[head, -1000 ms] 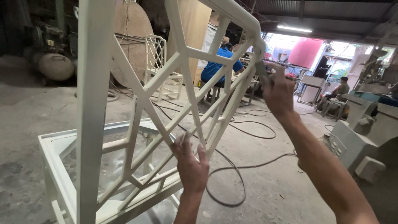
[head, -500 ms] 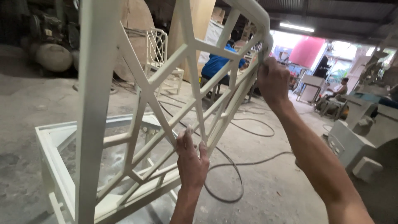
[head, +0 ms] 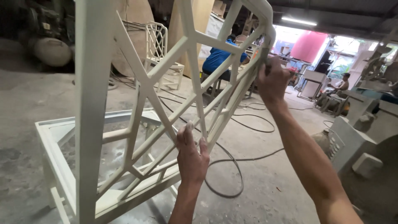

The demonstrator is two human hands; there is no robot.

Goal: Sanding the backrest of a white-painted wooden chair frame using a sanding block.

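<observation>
White-primed wood makes up the lattice chair frame (head: 182, 95), which stands tilted in the near middle of the workshop over its open seat frame (head: 54, 137). The left hand (head: 191, 154) lies flat against a diagonal slat, fingers straight and close together. The right hand (head: 271, 81) is curled around the far upper rail by the rounded corner; it may be pinching a small sanding pad there, though the view is too poor to be sure. Coating looks even across the lattice, so the work appears well along, at the upper corner. Hoses (head: 232, 166) loop over the concrete floor (head: 265, 195) beyond.
</observation>
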